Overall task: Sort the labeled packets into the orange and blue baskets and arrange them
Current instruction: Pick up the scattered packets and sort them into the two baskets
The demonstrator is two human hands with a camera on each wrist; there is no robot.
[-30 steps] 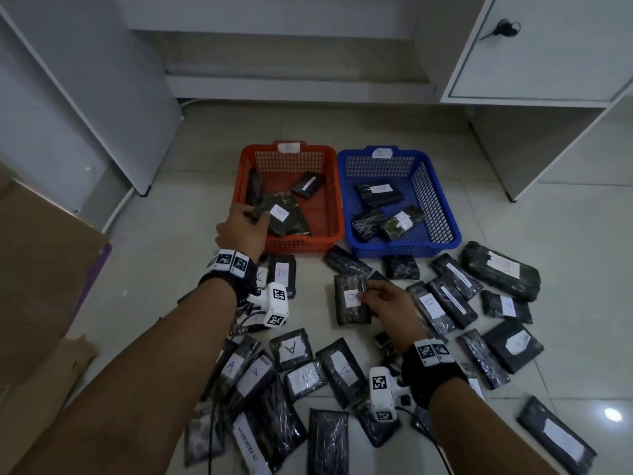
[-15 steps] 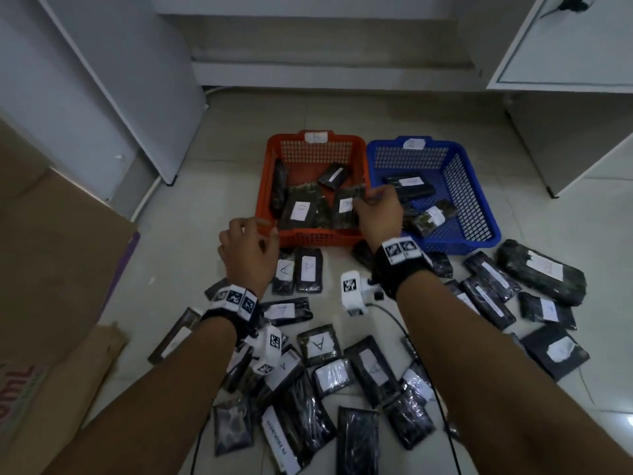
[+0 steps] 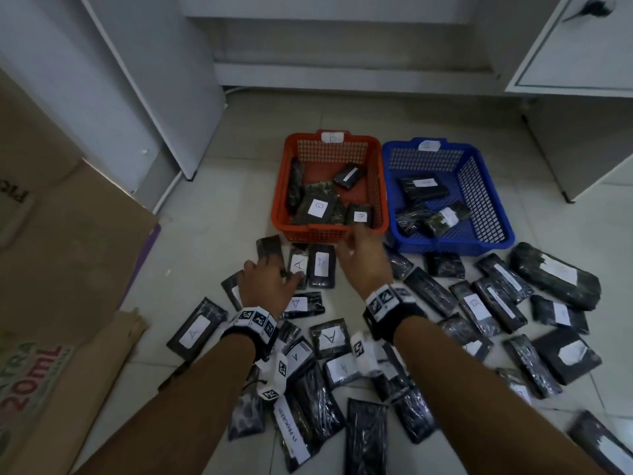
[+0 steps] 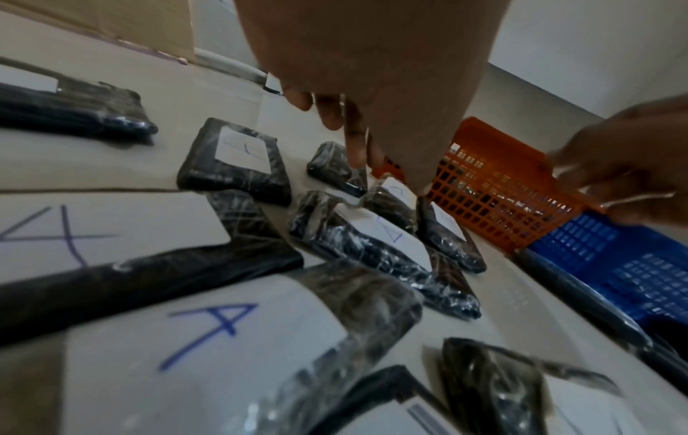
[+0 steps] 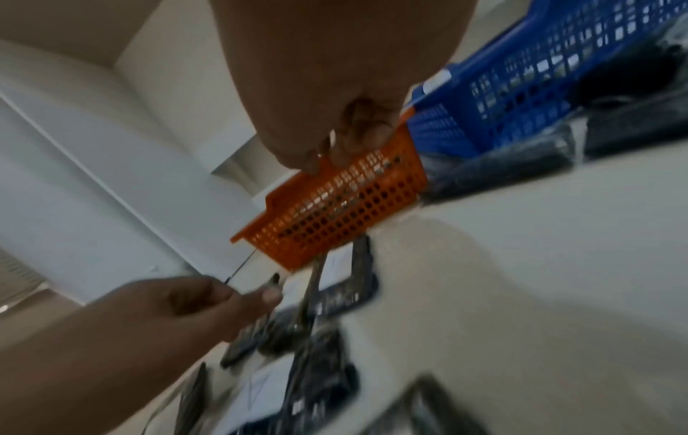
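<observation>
The orange basket (image 3: 329, 231) and the blue basket (image 3: 452, 245) stand side by side on the floor, each holding a few dark wrapped packets. A small labelled packet (image 3: 359, 216) lies at the orange basket's near right corner, beside one marked B (image 3: 315, 209). My right hand (image 3: 363, 258) hovers just in front of that basket (image 5: 335, 212), its fingers (image 5: 357, 129) loosely curled and empty. My left hand (image 3: 270, 279) reaches down over the floor packets; its fingers (image 4: 353, 141) touch a small dark packet (image 4: 329, 164) beside two marked A (image 3: 299, 265).
Several more labelled packets (image 3: 555, 279) are strewn over the floor in front of and to the right of the baskets. Flattened cardboard (image 3: 68, 252) lies to the left. A white cabinet panel (image 3: 154, 97) and a drawer unit (image 3: 582, 46) stand behind.
My right hand carried a packet into the orange basket, let go of it and drew back. My left hand left the basket and dropped onto the floor packets.
</observation>
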